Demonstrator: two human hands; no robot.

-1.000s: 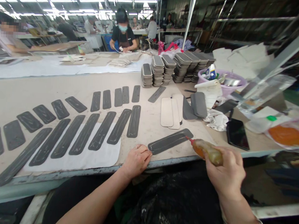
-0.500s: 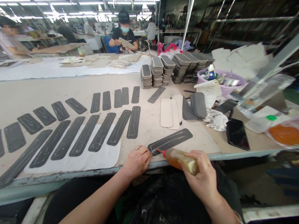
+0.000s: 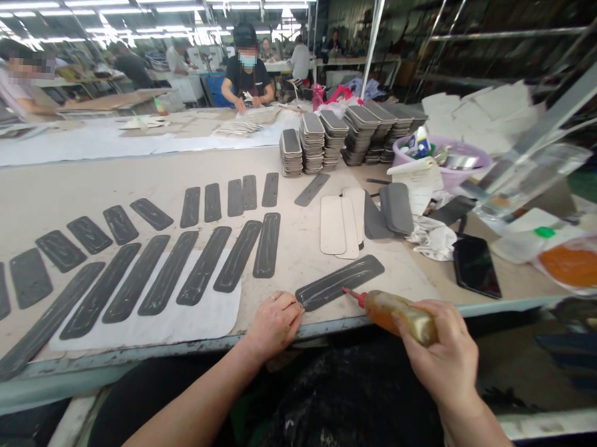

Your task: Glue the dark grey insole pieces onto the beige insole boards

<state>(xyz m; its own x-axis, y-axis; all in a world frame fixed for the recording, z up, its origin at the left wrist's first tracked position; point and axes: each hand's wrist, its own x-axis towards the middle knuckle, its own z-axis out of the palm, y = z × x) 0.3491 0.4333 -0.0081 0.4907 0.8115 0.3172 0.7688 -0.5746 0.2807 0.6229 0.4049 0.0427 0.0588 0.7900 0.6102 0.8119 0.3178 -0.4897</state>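
Observation:
A long dark grey strip [image 3: 340,283] with rounded ends lies slanted near the table's front edge, a glossy line of glue along it. At its lower left end, my left hand [image 3: 276,321] has its fingers closed on the strip's tip. My right hand [image 3: 445,344] is wrapped round a glue bottle [image 3: 398,314] of amber liquid, tipped sideways. The bottle's red nozzle points left, its tip at the strip's near edge. Left of my hands, several similar long strips [image 3: 203,265] with glossy lines lie in a row, some on a white sheet [image 3: 228,316].
Shorter dark pieces [image 3: 121,223] form a row behind. Stacks of pieces [image 3: 312,144], pale panels [image 3: 332,225] and a purple basin [image 3: 462,162] stand farther back. A black phone [image 3: 476,265] lies at right. A co-worker [image 3: 246,74] sits across the table.
My right hand and the glue bottle have moved right along the strip's near edge. My left hand stays at the strip's end. The co-worker across has lowered their hands to the table.

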